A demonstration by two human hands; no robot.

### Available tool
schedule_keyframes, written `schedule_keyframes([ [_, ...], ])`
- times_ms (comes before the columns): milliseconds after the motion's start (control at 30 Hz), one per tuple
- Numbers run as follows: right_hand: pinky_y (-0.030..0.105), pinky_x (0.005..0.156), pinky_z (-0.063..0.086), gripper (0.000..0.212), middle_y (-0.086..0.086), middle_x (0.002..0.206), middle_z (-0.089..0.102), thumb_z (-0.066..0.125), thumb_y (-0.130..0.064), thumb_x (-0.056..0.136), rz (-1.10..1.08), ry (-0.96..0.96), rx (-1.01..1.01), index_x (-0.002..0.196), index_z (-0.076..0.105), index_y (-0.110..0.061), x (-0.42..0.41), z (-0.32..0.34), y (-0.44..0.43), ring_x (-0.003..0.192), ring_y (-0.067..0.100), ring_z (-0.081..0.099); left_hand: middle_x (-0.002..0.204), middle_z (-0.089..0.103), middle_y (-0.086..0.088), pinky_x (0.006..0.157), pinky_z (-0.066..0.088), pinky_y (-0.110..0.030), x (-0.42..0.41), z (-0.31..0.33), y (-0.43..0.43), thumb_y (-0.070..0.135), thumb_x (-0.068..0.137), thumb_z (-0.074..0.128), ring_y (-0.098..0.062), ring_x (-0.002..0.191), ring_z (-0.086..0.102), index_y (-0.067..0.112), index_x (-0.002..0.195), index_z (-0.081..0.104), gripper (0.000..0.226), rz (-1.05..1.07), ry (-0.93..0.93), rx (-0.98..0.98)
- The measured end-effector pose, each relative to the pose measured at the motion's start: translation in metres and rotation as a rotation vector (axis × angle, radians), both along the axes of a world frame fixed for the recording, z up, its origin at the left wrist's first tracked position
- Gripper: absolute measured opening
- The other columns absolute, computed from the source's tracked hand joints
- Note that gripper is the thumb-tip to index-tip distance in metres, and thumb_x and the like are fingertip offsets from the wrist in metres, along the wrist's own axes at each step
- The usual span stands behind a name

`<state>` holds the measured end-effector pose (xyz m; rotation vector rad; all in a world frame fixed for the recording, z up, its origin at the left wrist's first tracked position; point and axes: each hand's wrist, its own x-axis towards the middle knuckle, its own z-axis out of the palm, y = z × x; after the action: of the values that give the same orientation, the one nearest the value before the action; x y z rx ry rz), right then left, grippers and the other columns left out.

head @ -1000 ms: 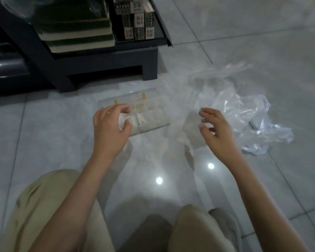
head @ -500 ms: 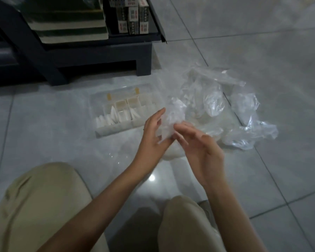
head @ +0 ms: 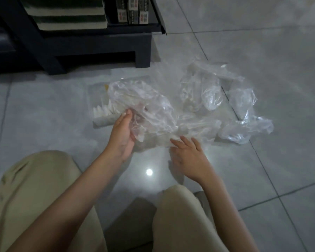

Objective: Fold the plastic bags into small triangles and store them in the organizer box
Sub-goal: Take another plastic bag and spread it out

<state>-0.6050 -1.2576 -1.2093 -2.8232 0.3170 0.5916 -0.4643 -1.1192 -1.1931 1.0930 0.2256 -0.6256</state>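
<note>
At the far left, the box (head: 102, 122) sits on the floor (head: 44, 115). A row of white triangles (head: 100, 111) stands in its near compartments, and its right part is hidden behind the bag (head: 145, 106) we are working on.

Our left hand (head: 121, 137) grips that bag. The thumb is pressed on the front of the film and the fingers show through it from behind, holding the crumpled mass up just over the box. Our right hand (head: 188, 155) lies low with fingers nearly straight, and its tips touch the bag's lower edge where it meets the floor; it grips nothing. Further right, the pile (head: 204, 95) of loose bags waits, and its near edge seems to overlap the bag in hand.

We judge the bag is only being spread, with no fold made yet. Several things could go wrong from here:

- **Box:** the hanging film could brush the box and tip stored triangles out.
- **Pile:** a pull could drag a neighbouring bag along with ours.
- **Grip:** the slick film could slip from under the thumb.
- **Fold:** trapped air and edges that are hard to see in clear plastic could leave the first fold crooked.
</note>
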Motion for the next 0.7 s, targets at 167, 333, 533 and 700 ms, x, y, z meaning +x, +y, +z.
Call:
schedule_keyframes([
  [167,0.043,0.118,0.013,0.048,0.008,0.161,0.016,0.049,-0.023,0.095,-0.329,-0.126,-0.22,0.138,0.048,-0.002,-0.003,-0.01,-0.035,0.148,0.026,0.015,0.09,0.075,0.001,0.071,0.058,-0.025,-0.002,-0.002,0.003,0.023,0.104,0.033,-0.01,0.084,0.071,0.015,0.088,0.076,0.047,-0.094,0.051,-0.099],
  [333,0.038,0.106,0.037,0.024,0.01,0.146,0.042,0.053,-0.007,0.086,-0.577,-0.742,-0.074,0.106,0.066,-0.01,-0.005,0.012,-0.033,0.135,0.023,0.038,0.1,0.074,-0.001,0.075,0.057,-0.027,-0.009,-0.001,0.0,0.028,0.104,0.033,-0.012,0.094,0.07,0.01,0.108,0.067,0.038,-0.146,0.098,-0.148],
  [533,0.021,0.082,0.053,0.047,-0.009,0.128,0.053,0.07,-0.033,0.086,-0.645,-0.676,0.858,0.127,0.048,-0.033,0.004,0.026,0.008,0.103,0.007,0.059,0.102,0.074,-0.003,0.08,0.056,-0.027,-0.02,0.004,-0.006,0.031,0.102,0.034,-0.014,0.098,0.069,0.01,0.11,0.065,0.038,-0.246,0.068,-0.113],
  [700,0.023,0.066,0.048,0.005,-0.004,0.081,0.067,0.065,-0.012,0.09,-0.808,-0.76,0.834,0.093,0.068,-0.013,0.011,0.02,0.013,0.072,0.008,0.061,0.098,0.072,-0.001,0.077,0.057,-0.028,-0.026,0.009,0.001,0.003,0.082,0.063,-0.013,0.089,0.07,0.013,0.114,0.059,0.034,-0.327,-0.112,-0.103],
])
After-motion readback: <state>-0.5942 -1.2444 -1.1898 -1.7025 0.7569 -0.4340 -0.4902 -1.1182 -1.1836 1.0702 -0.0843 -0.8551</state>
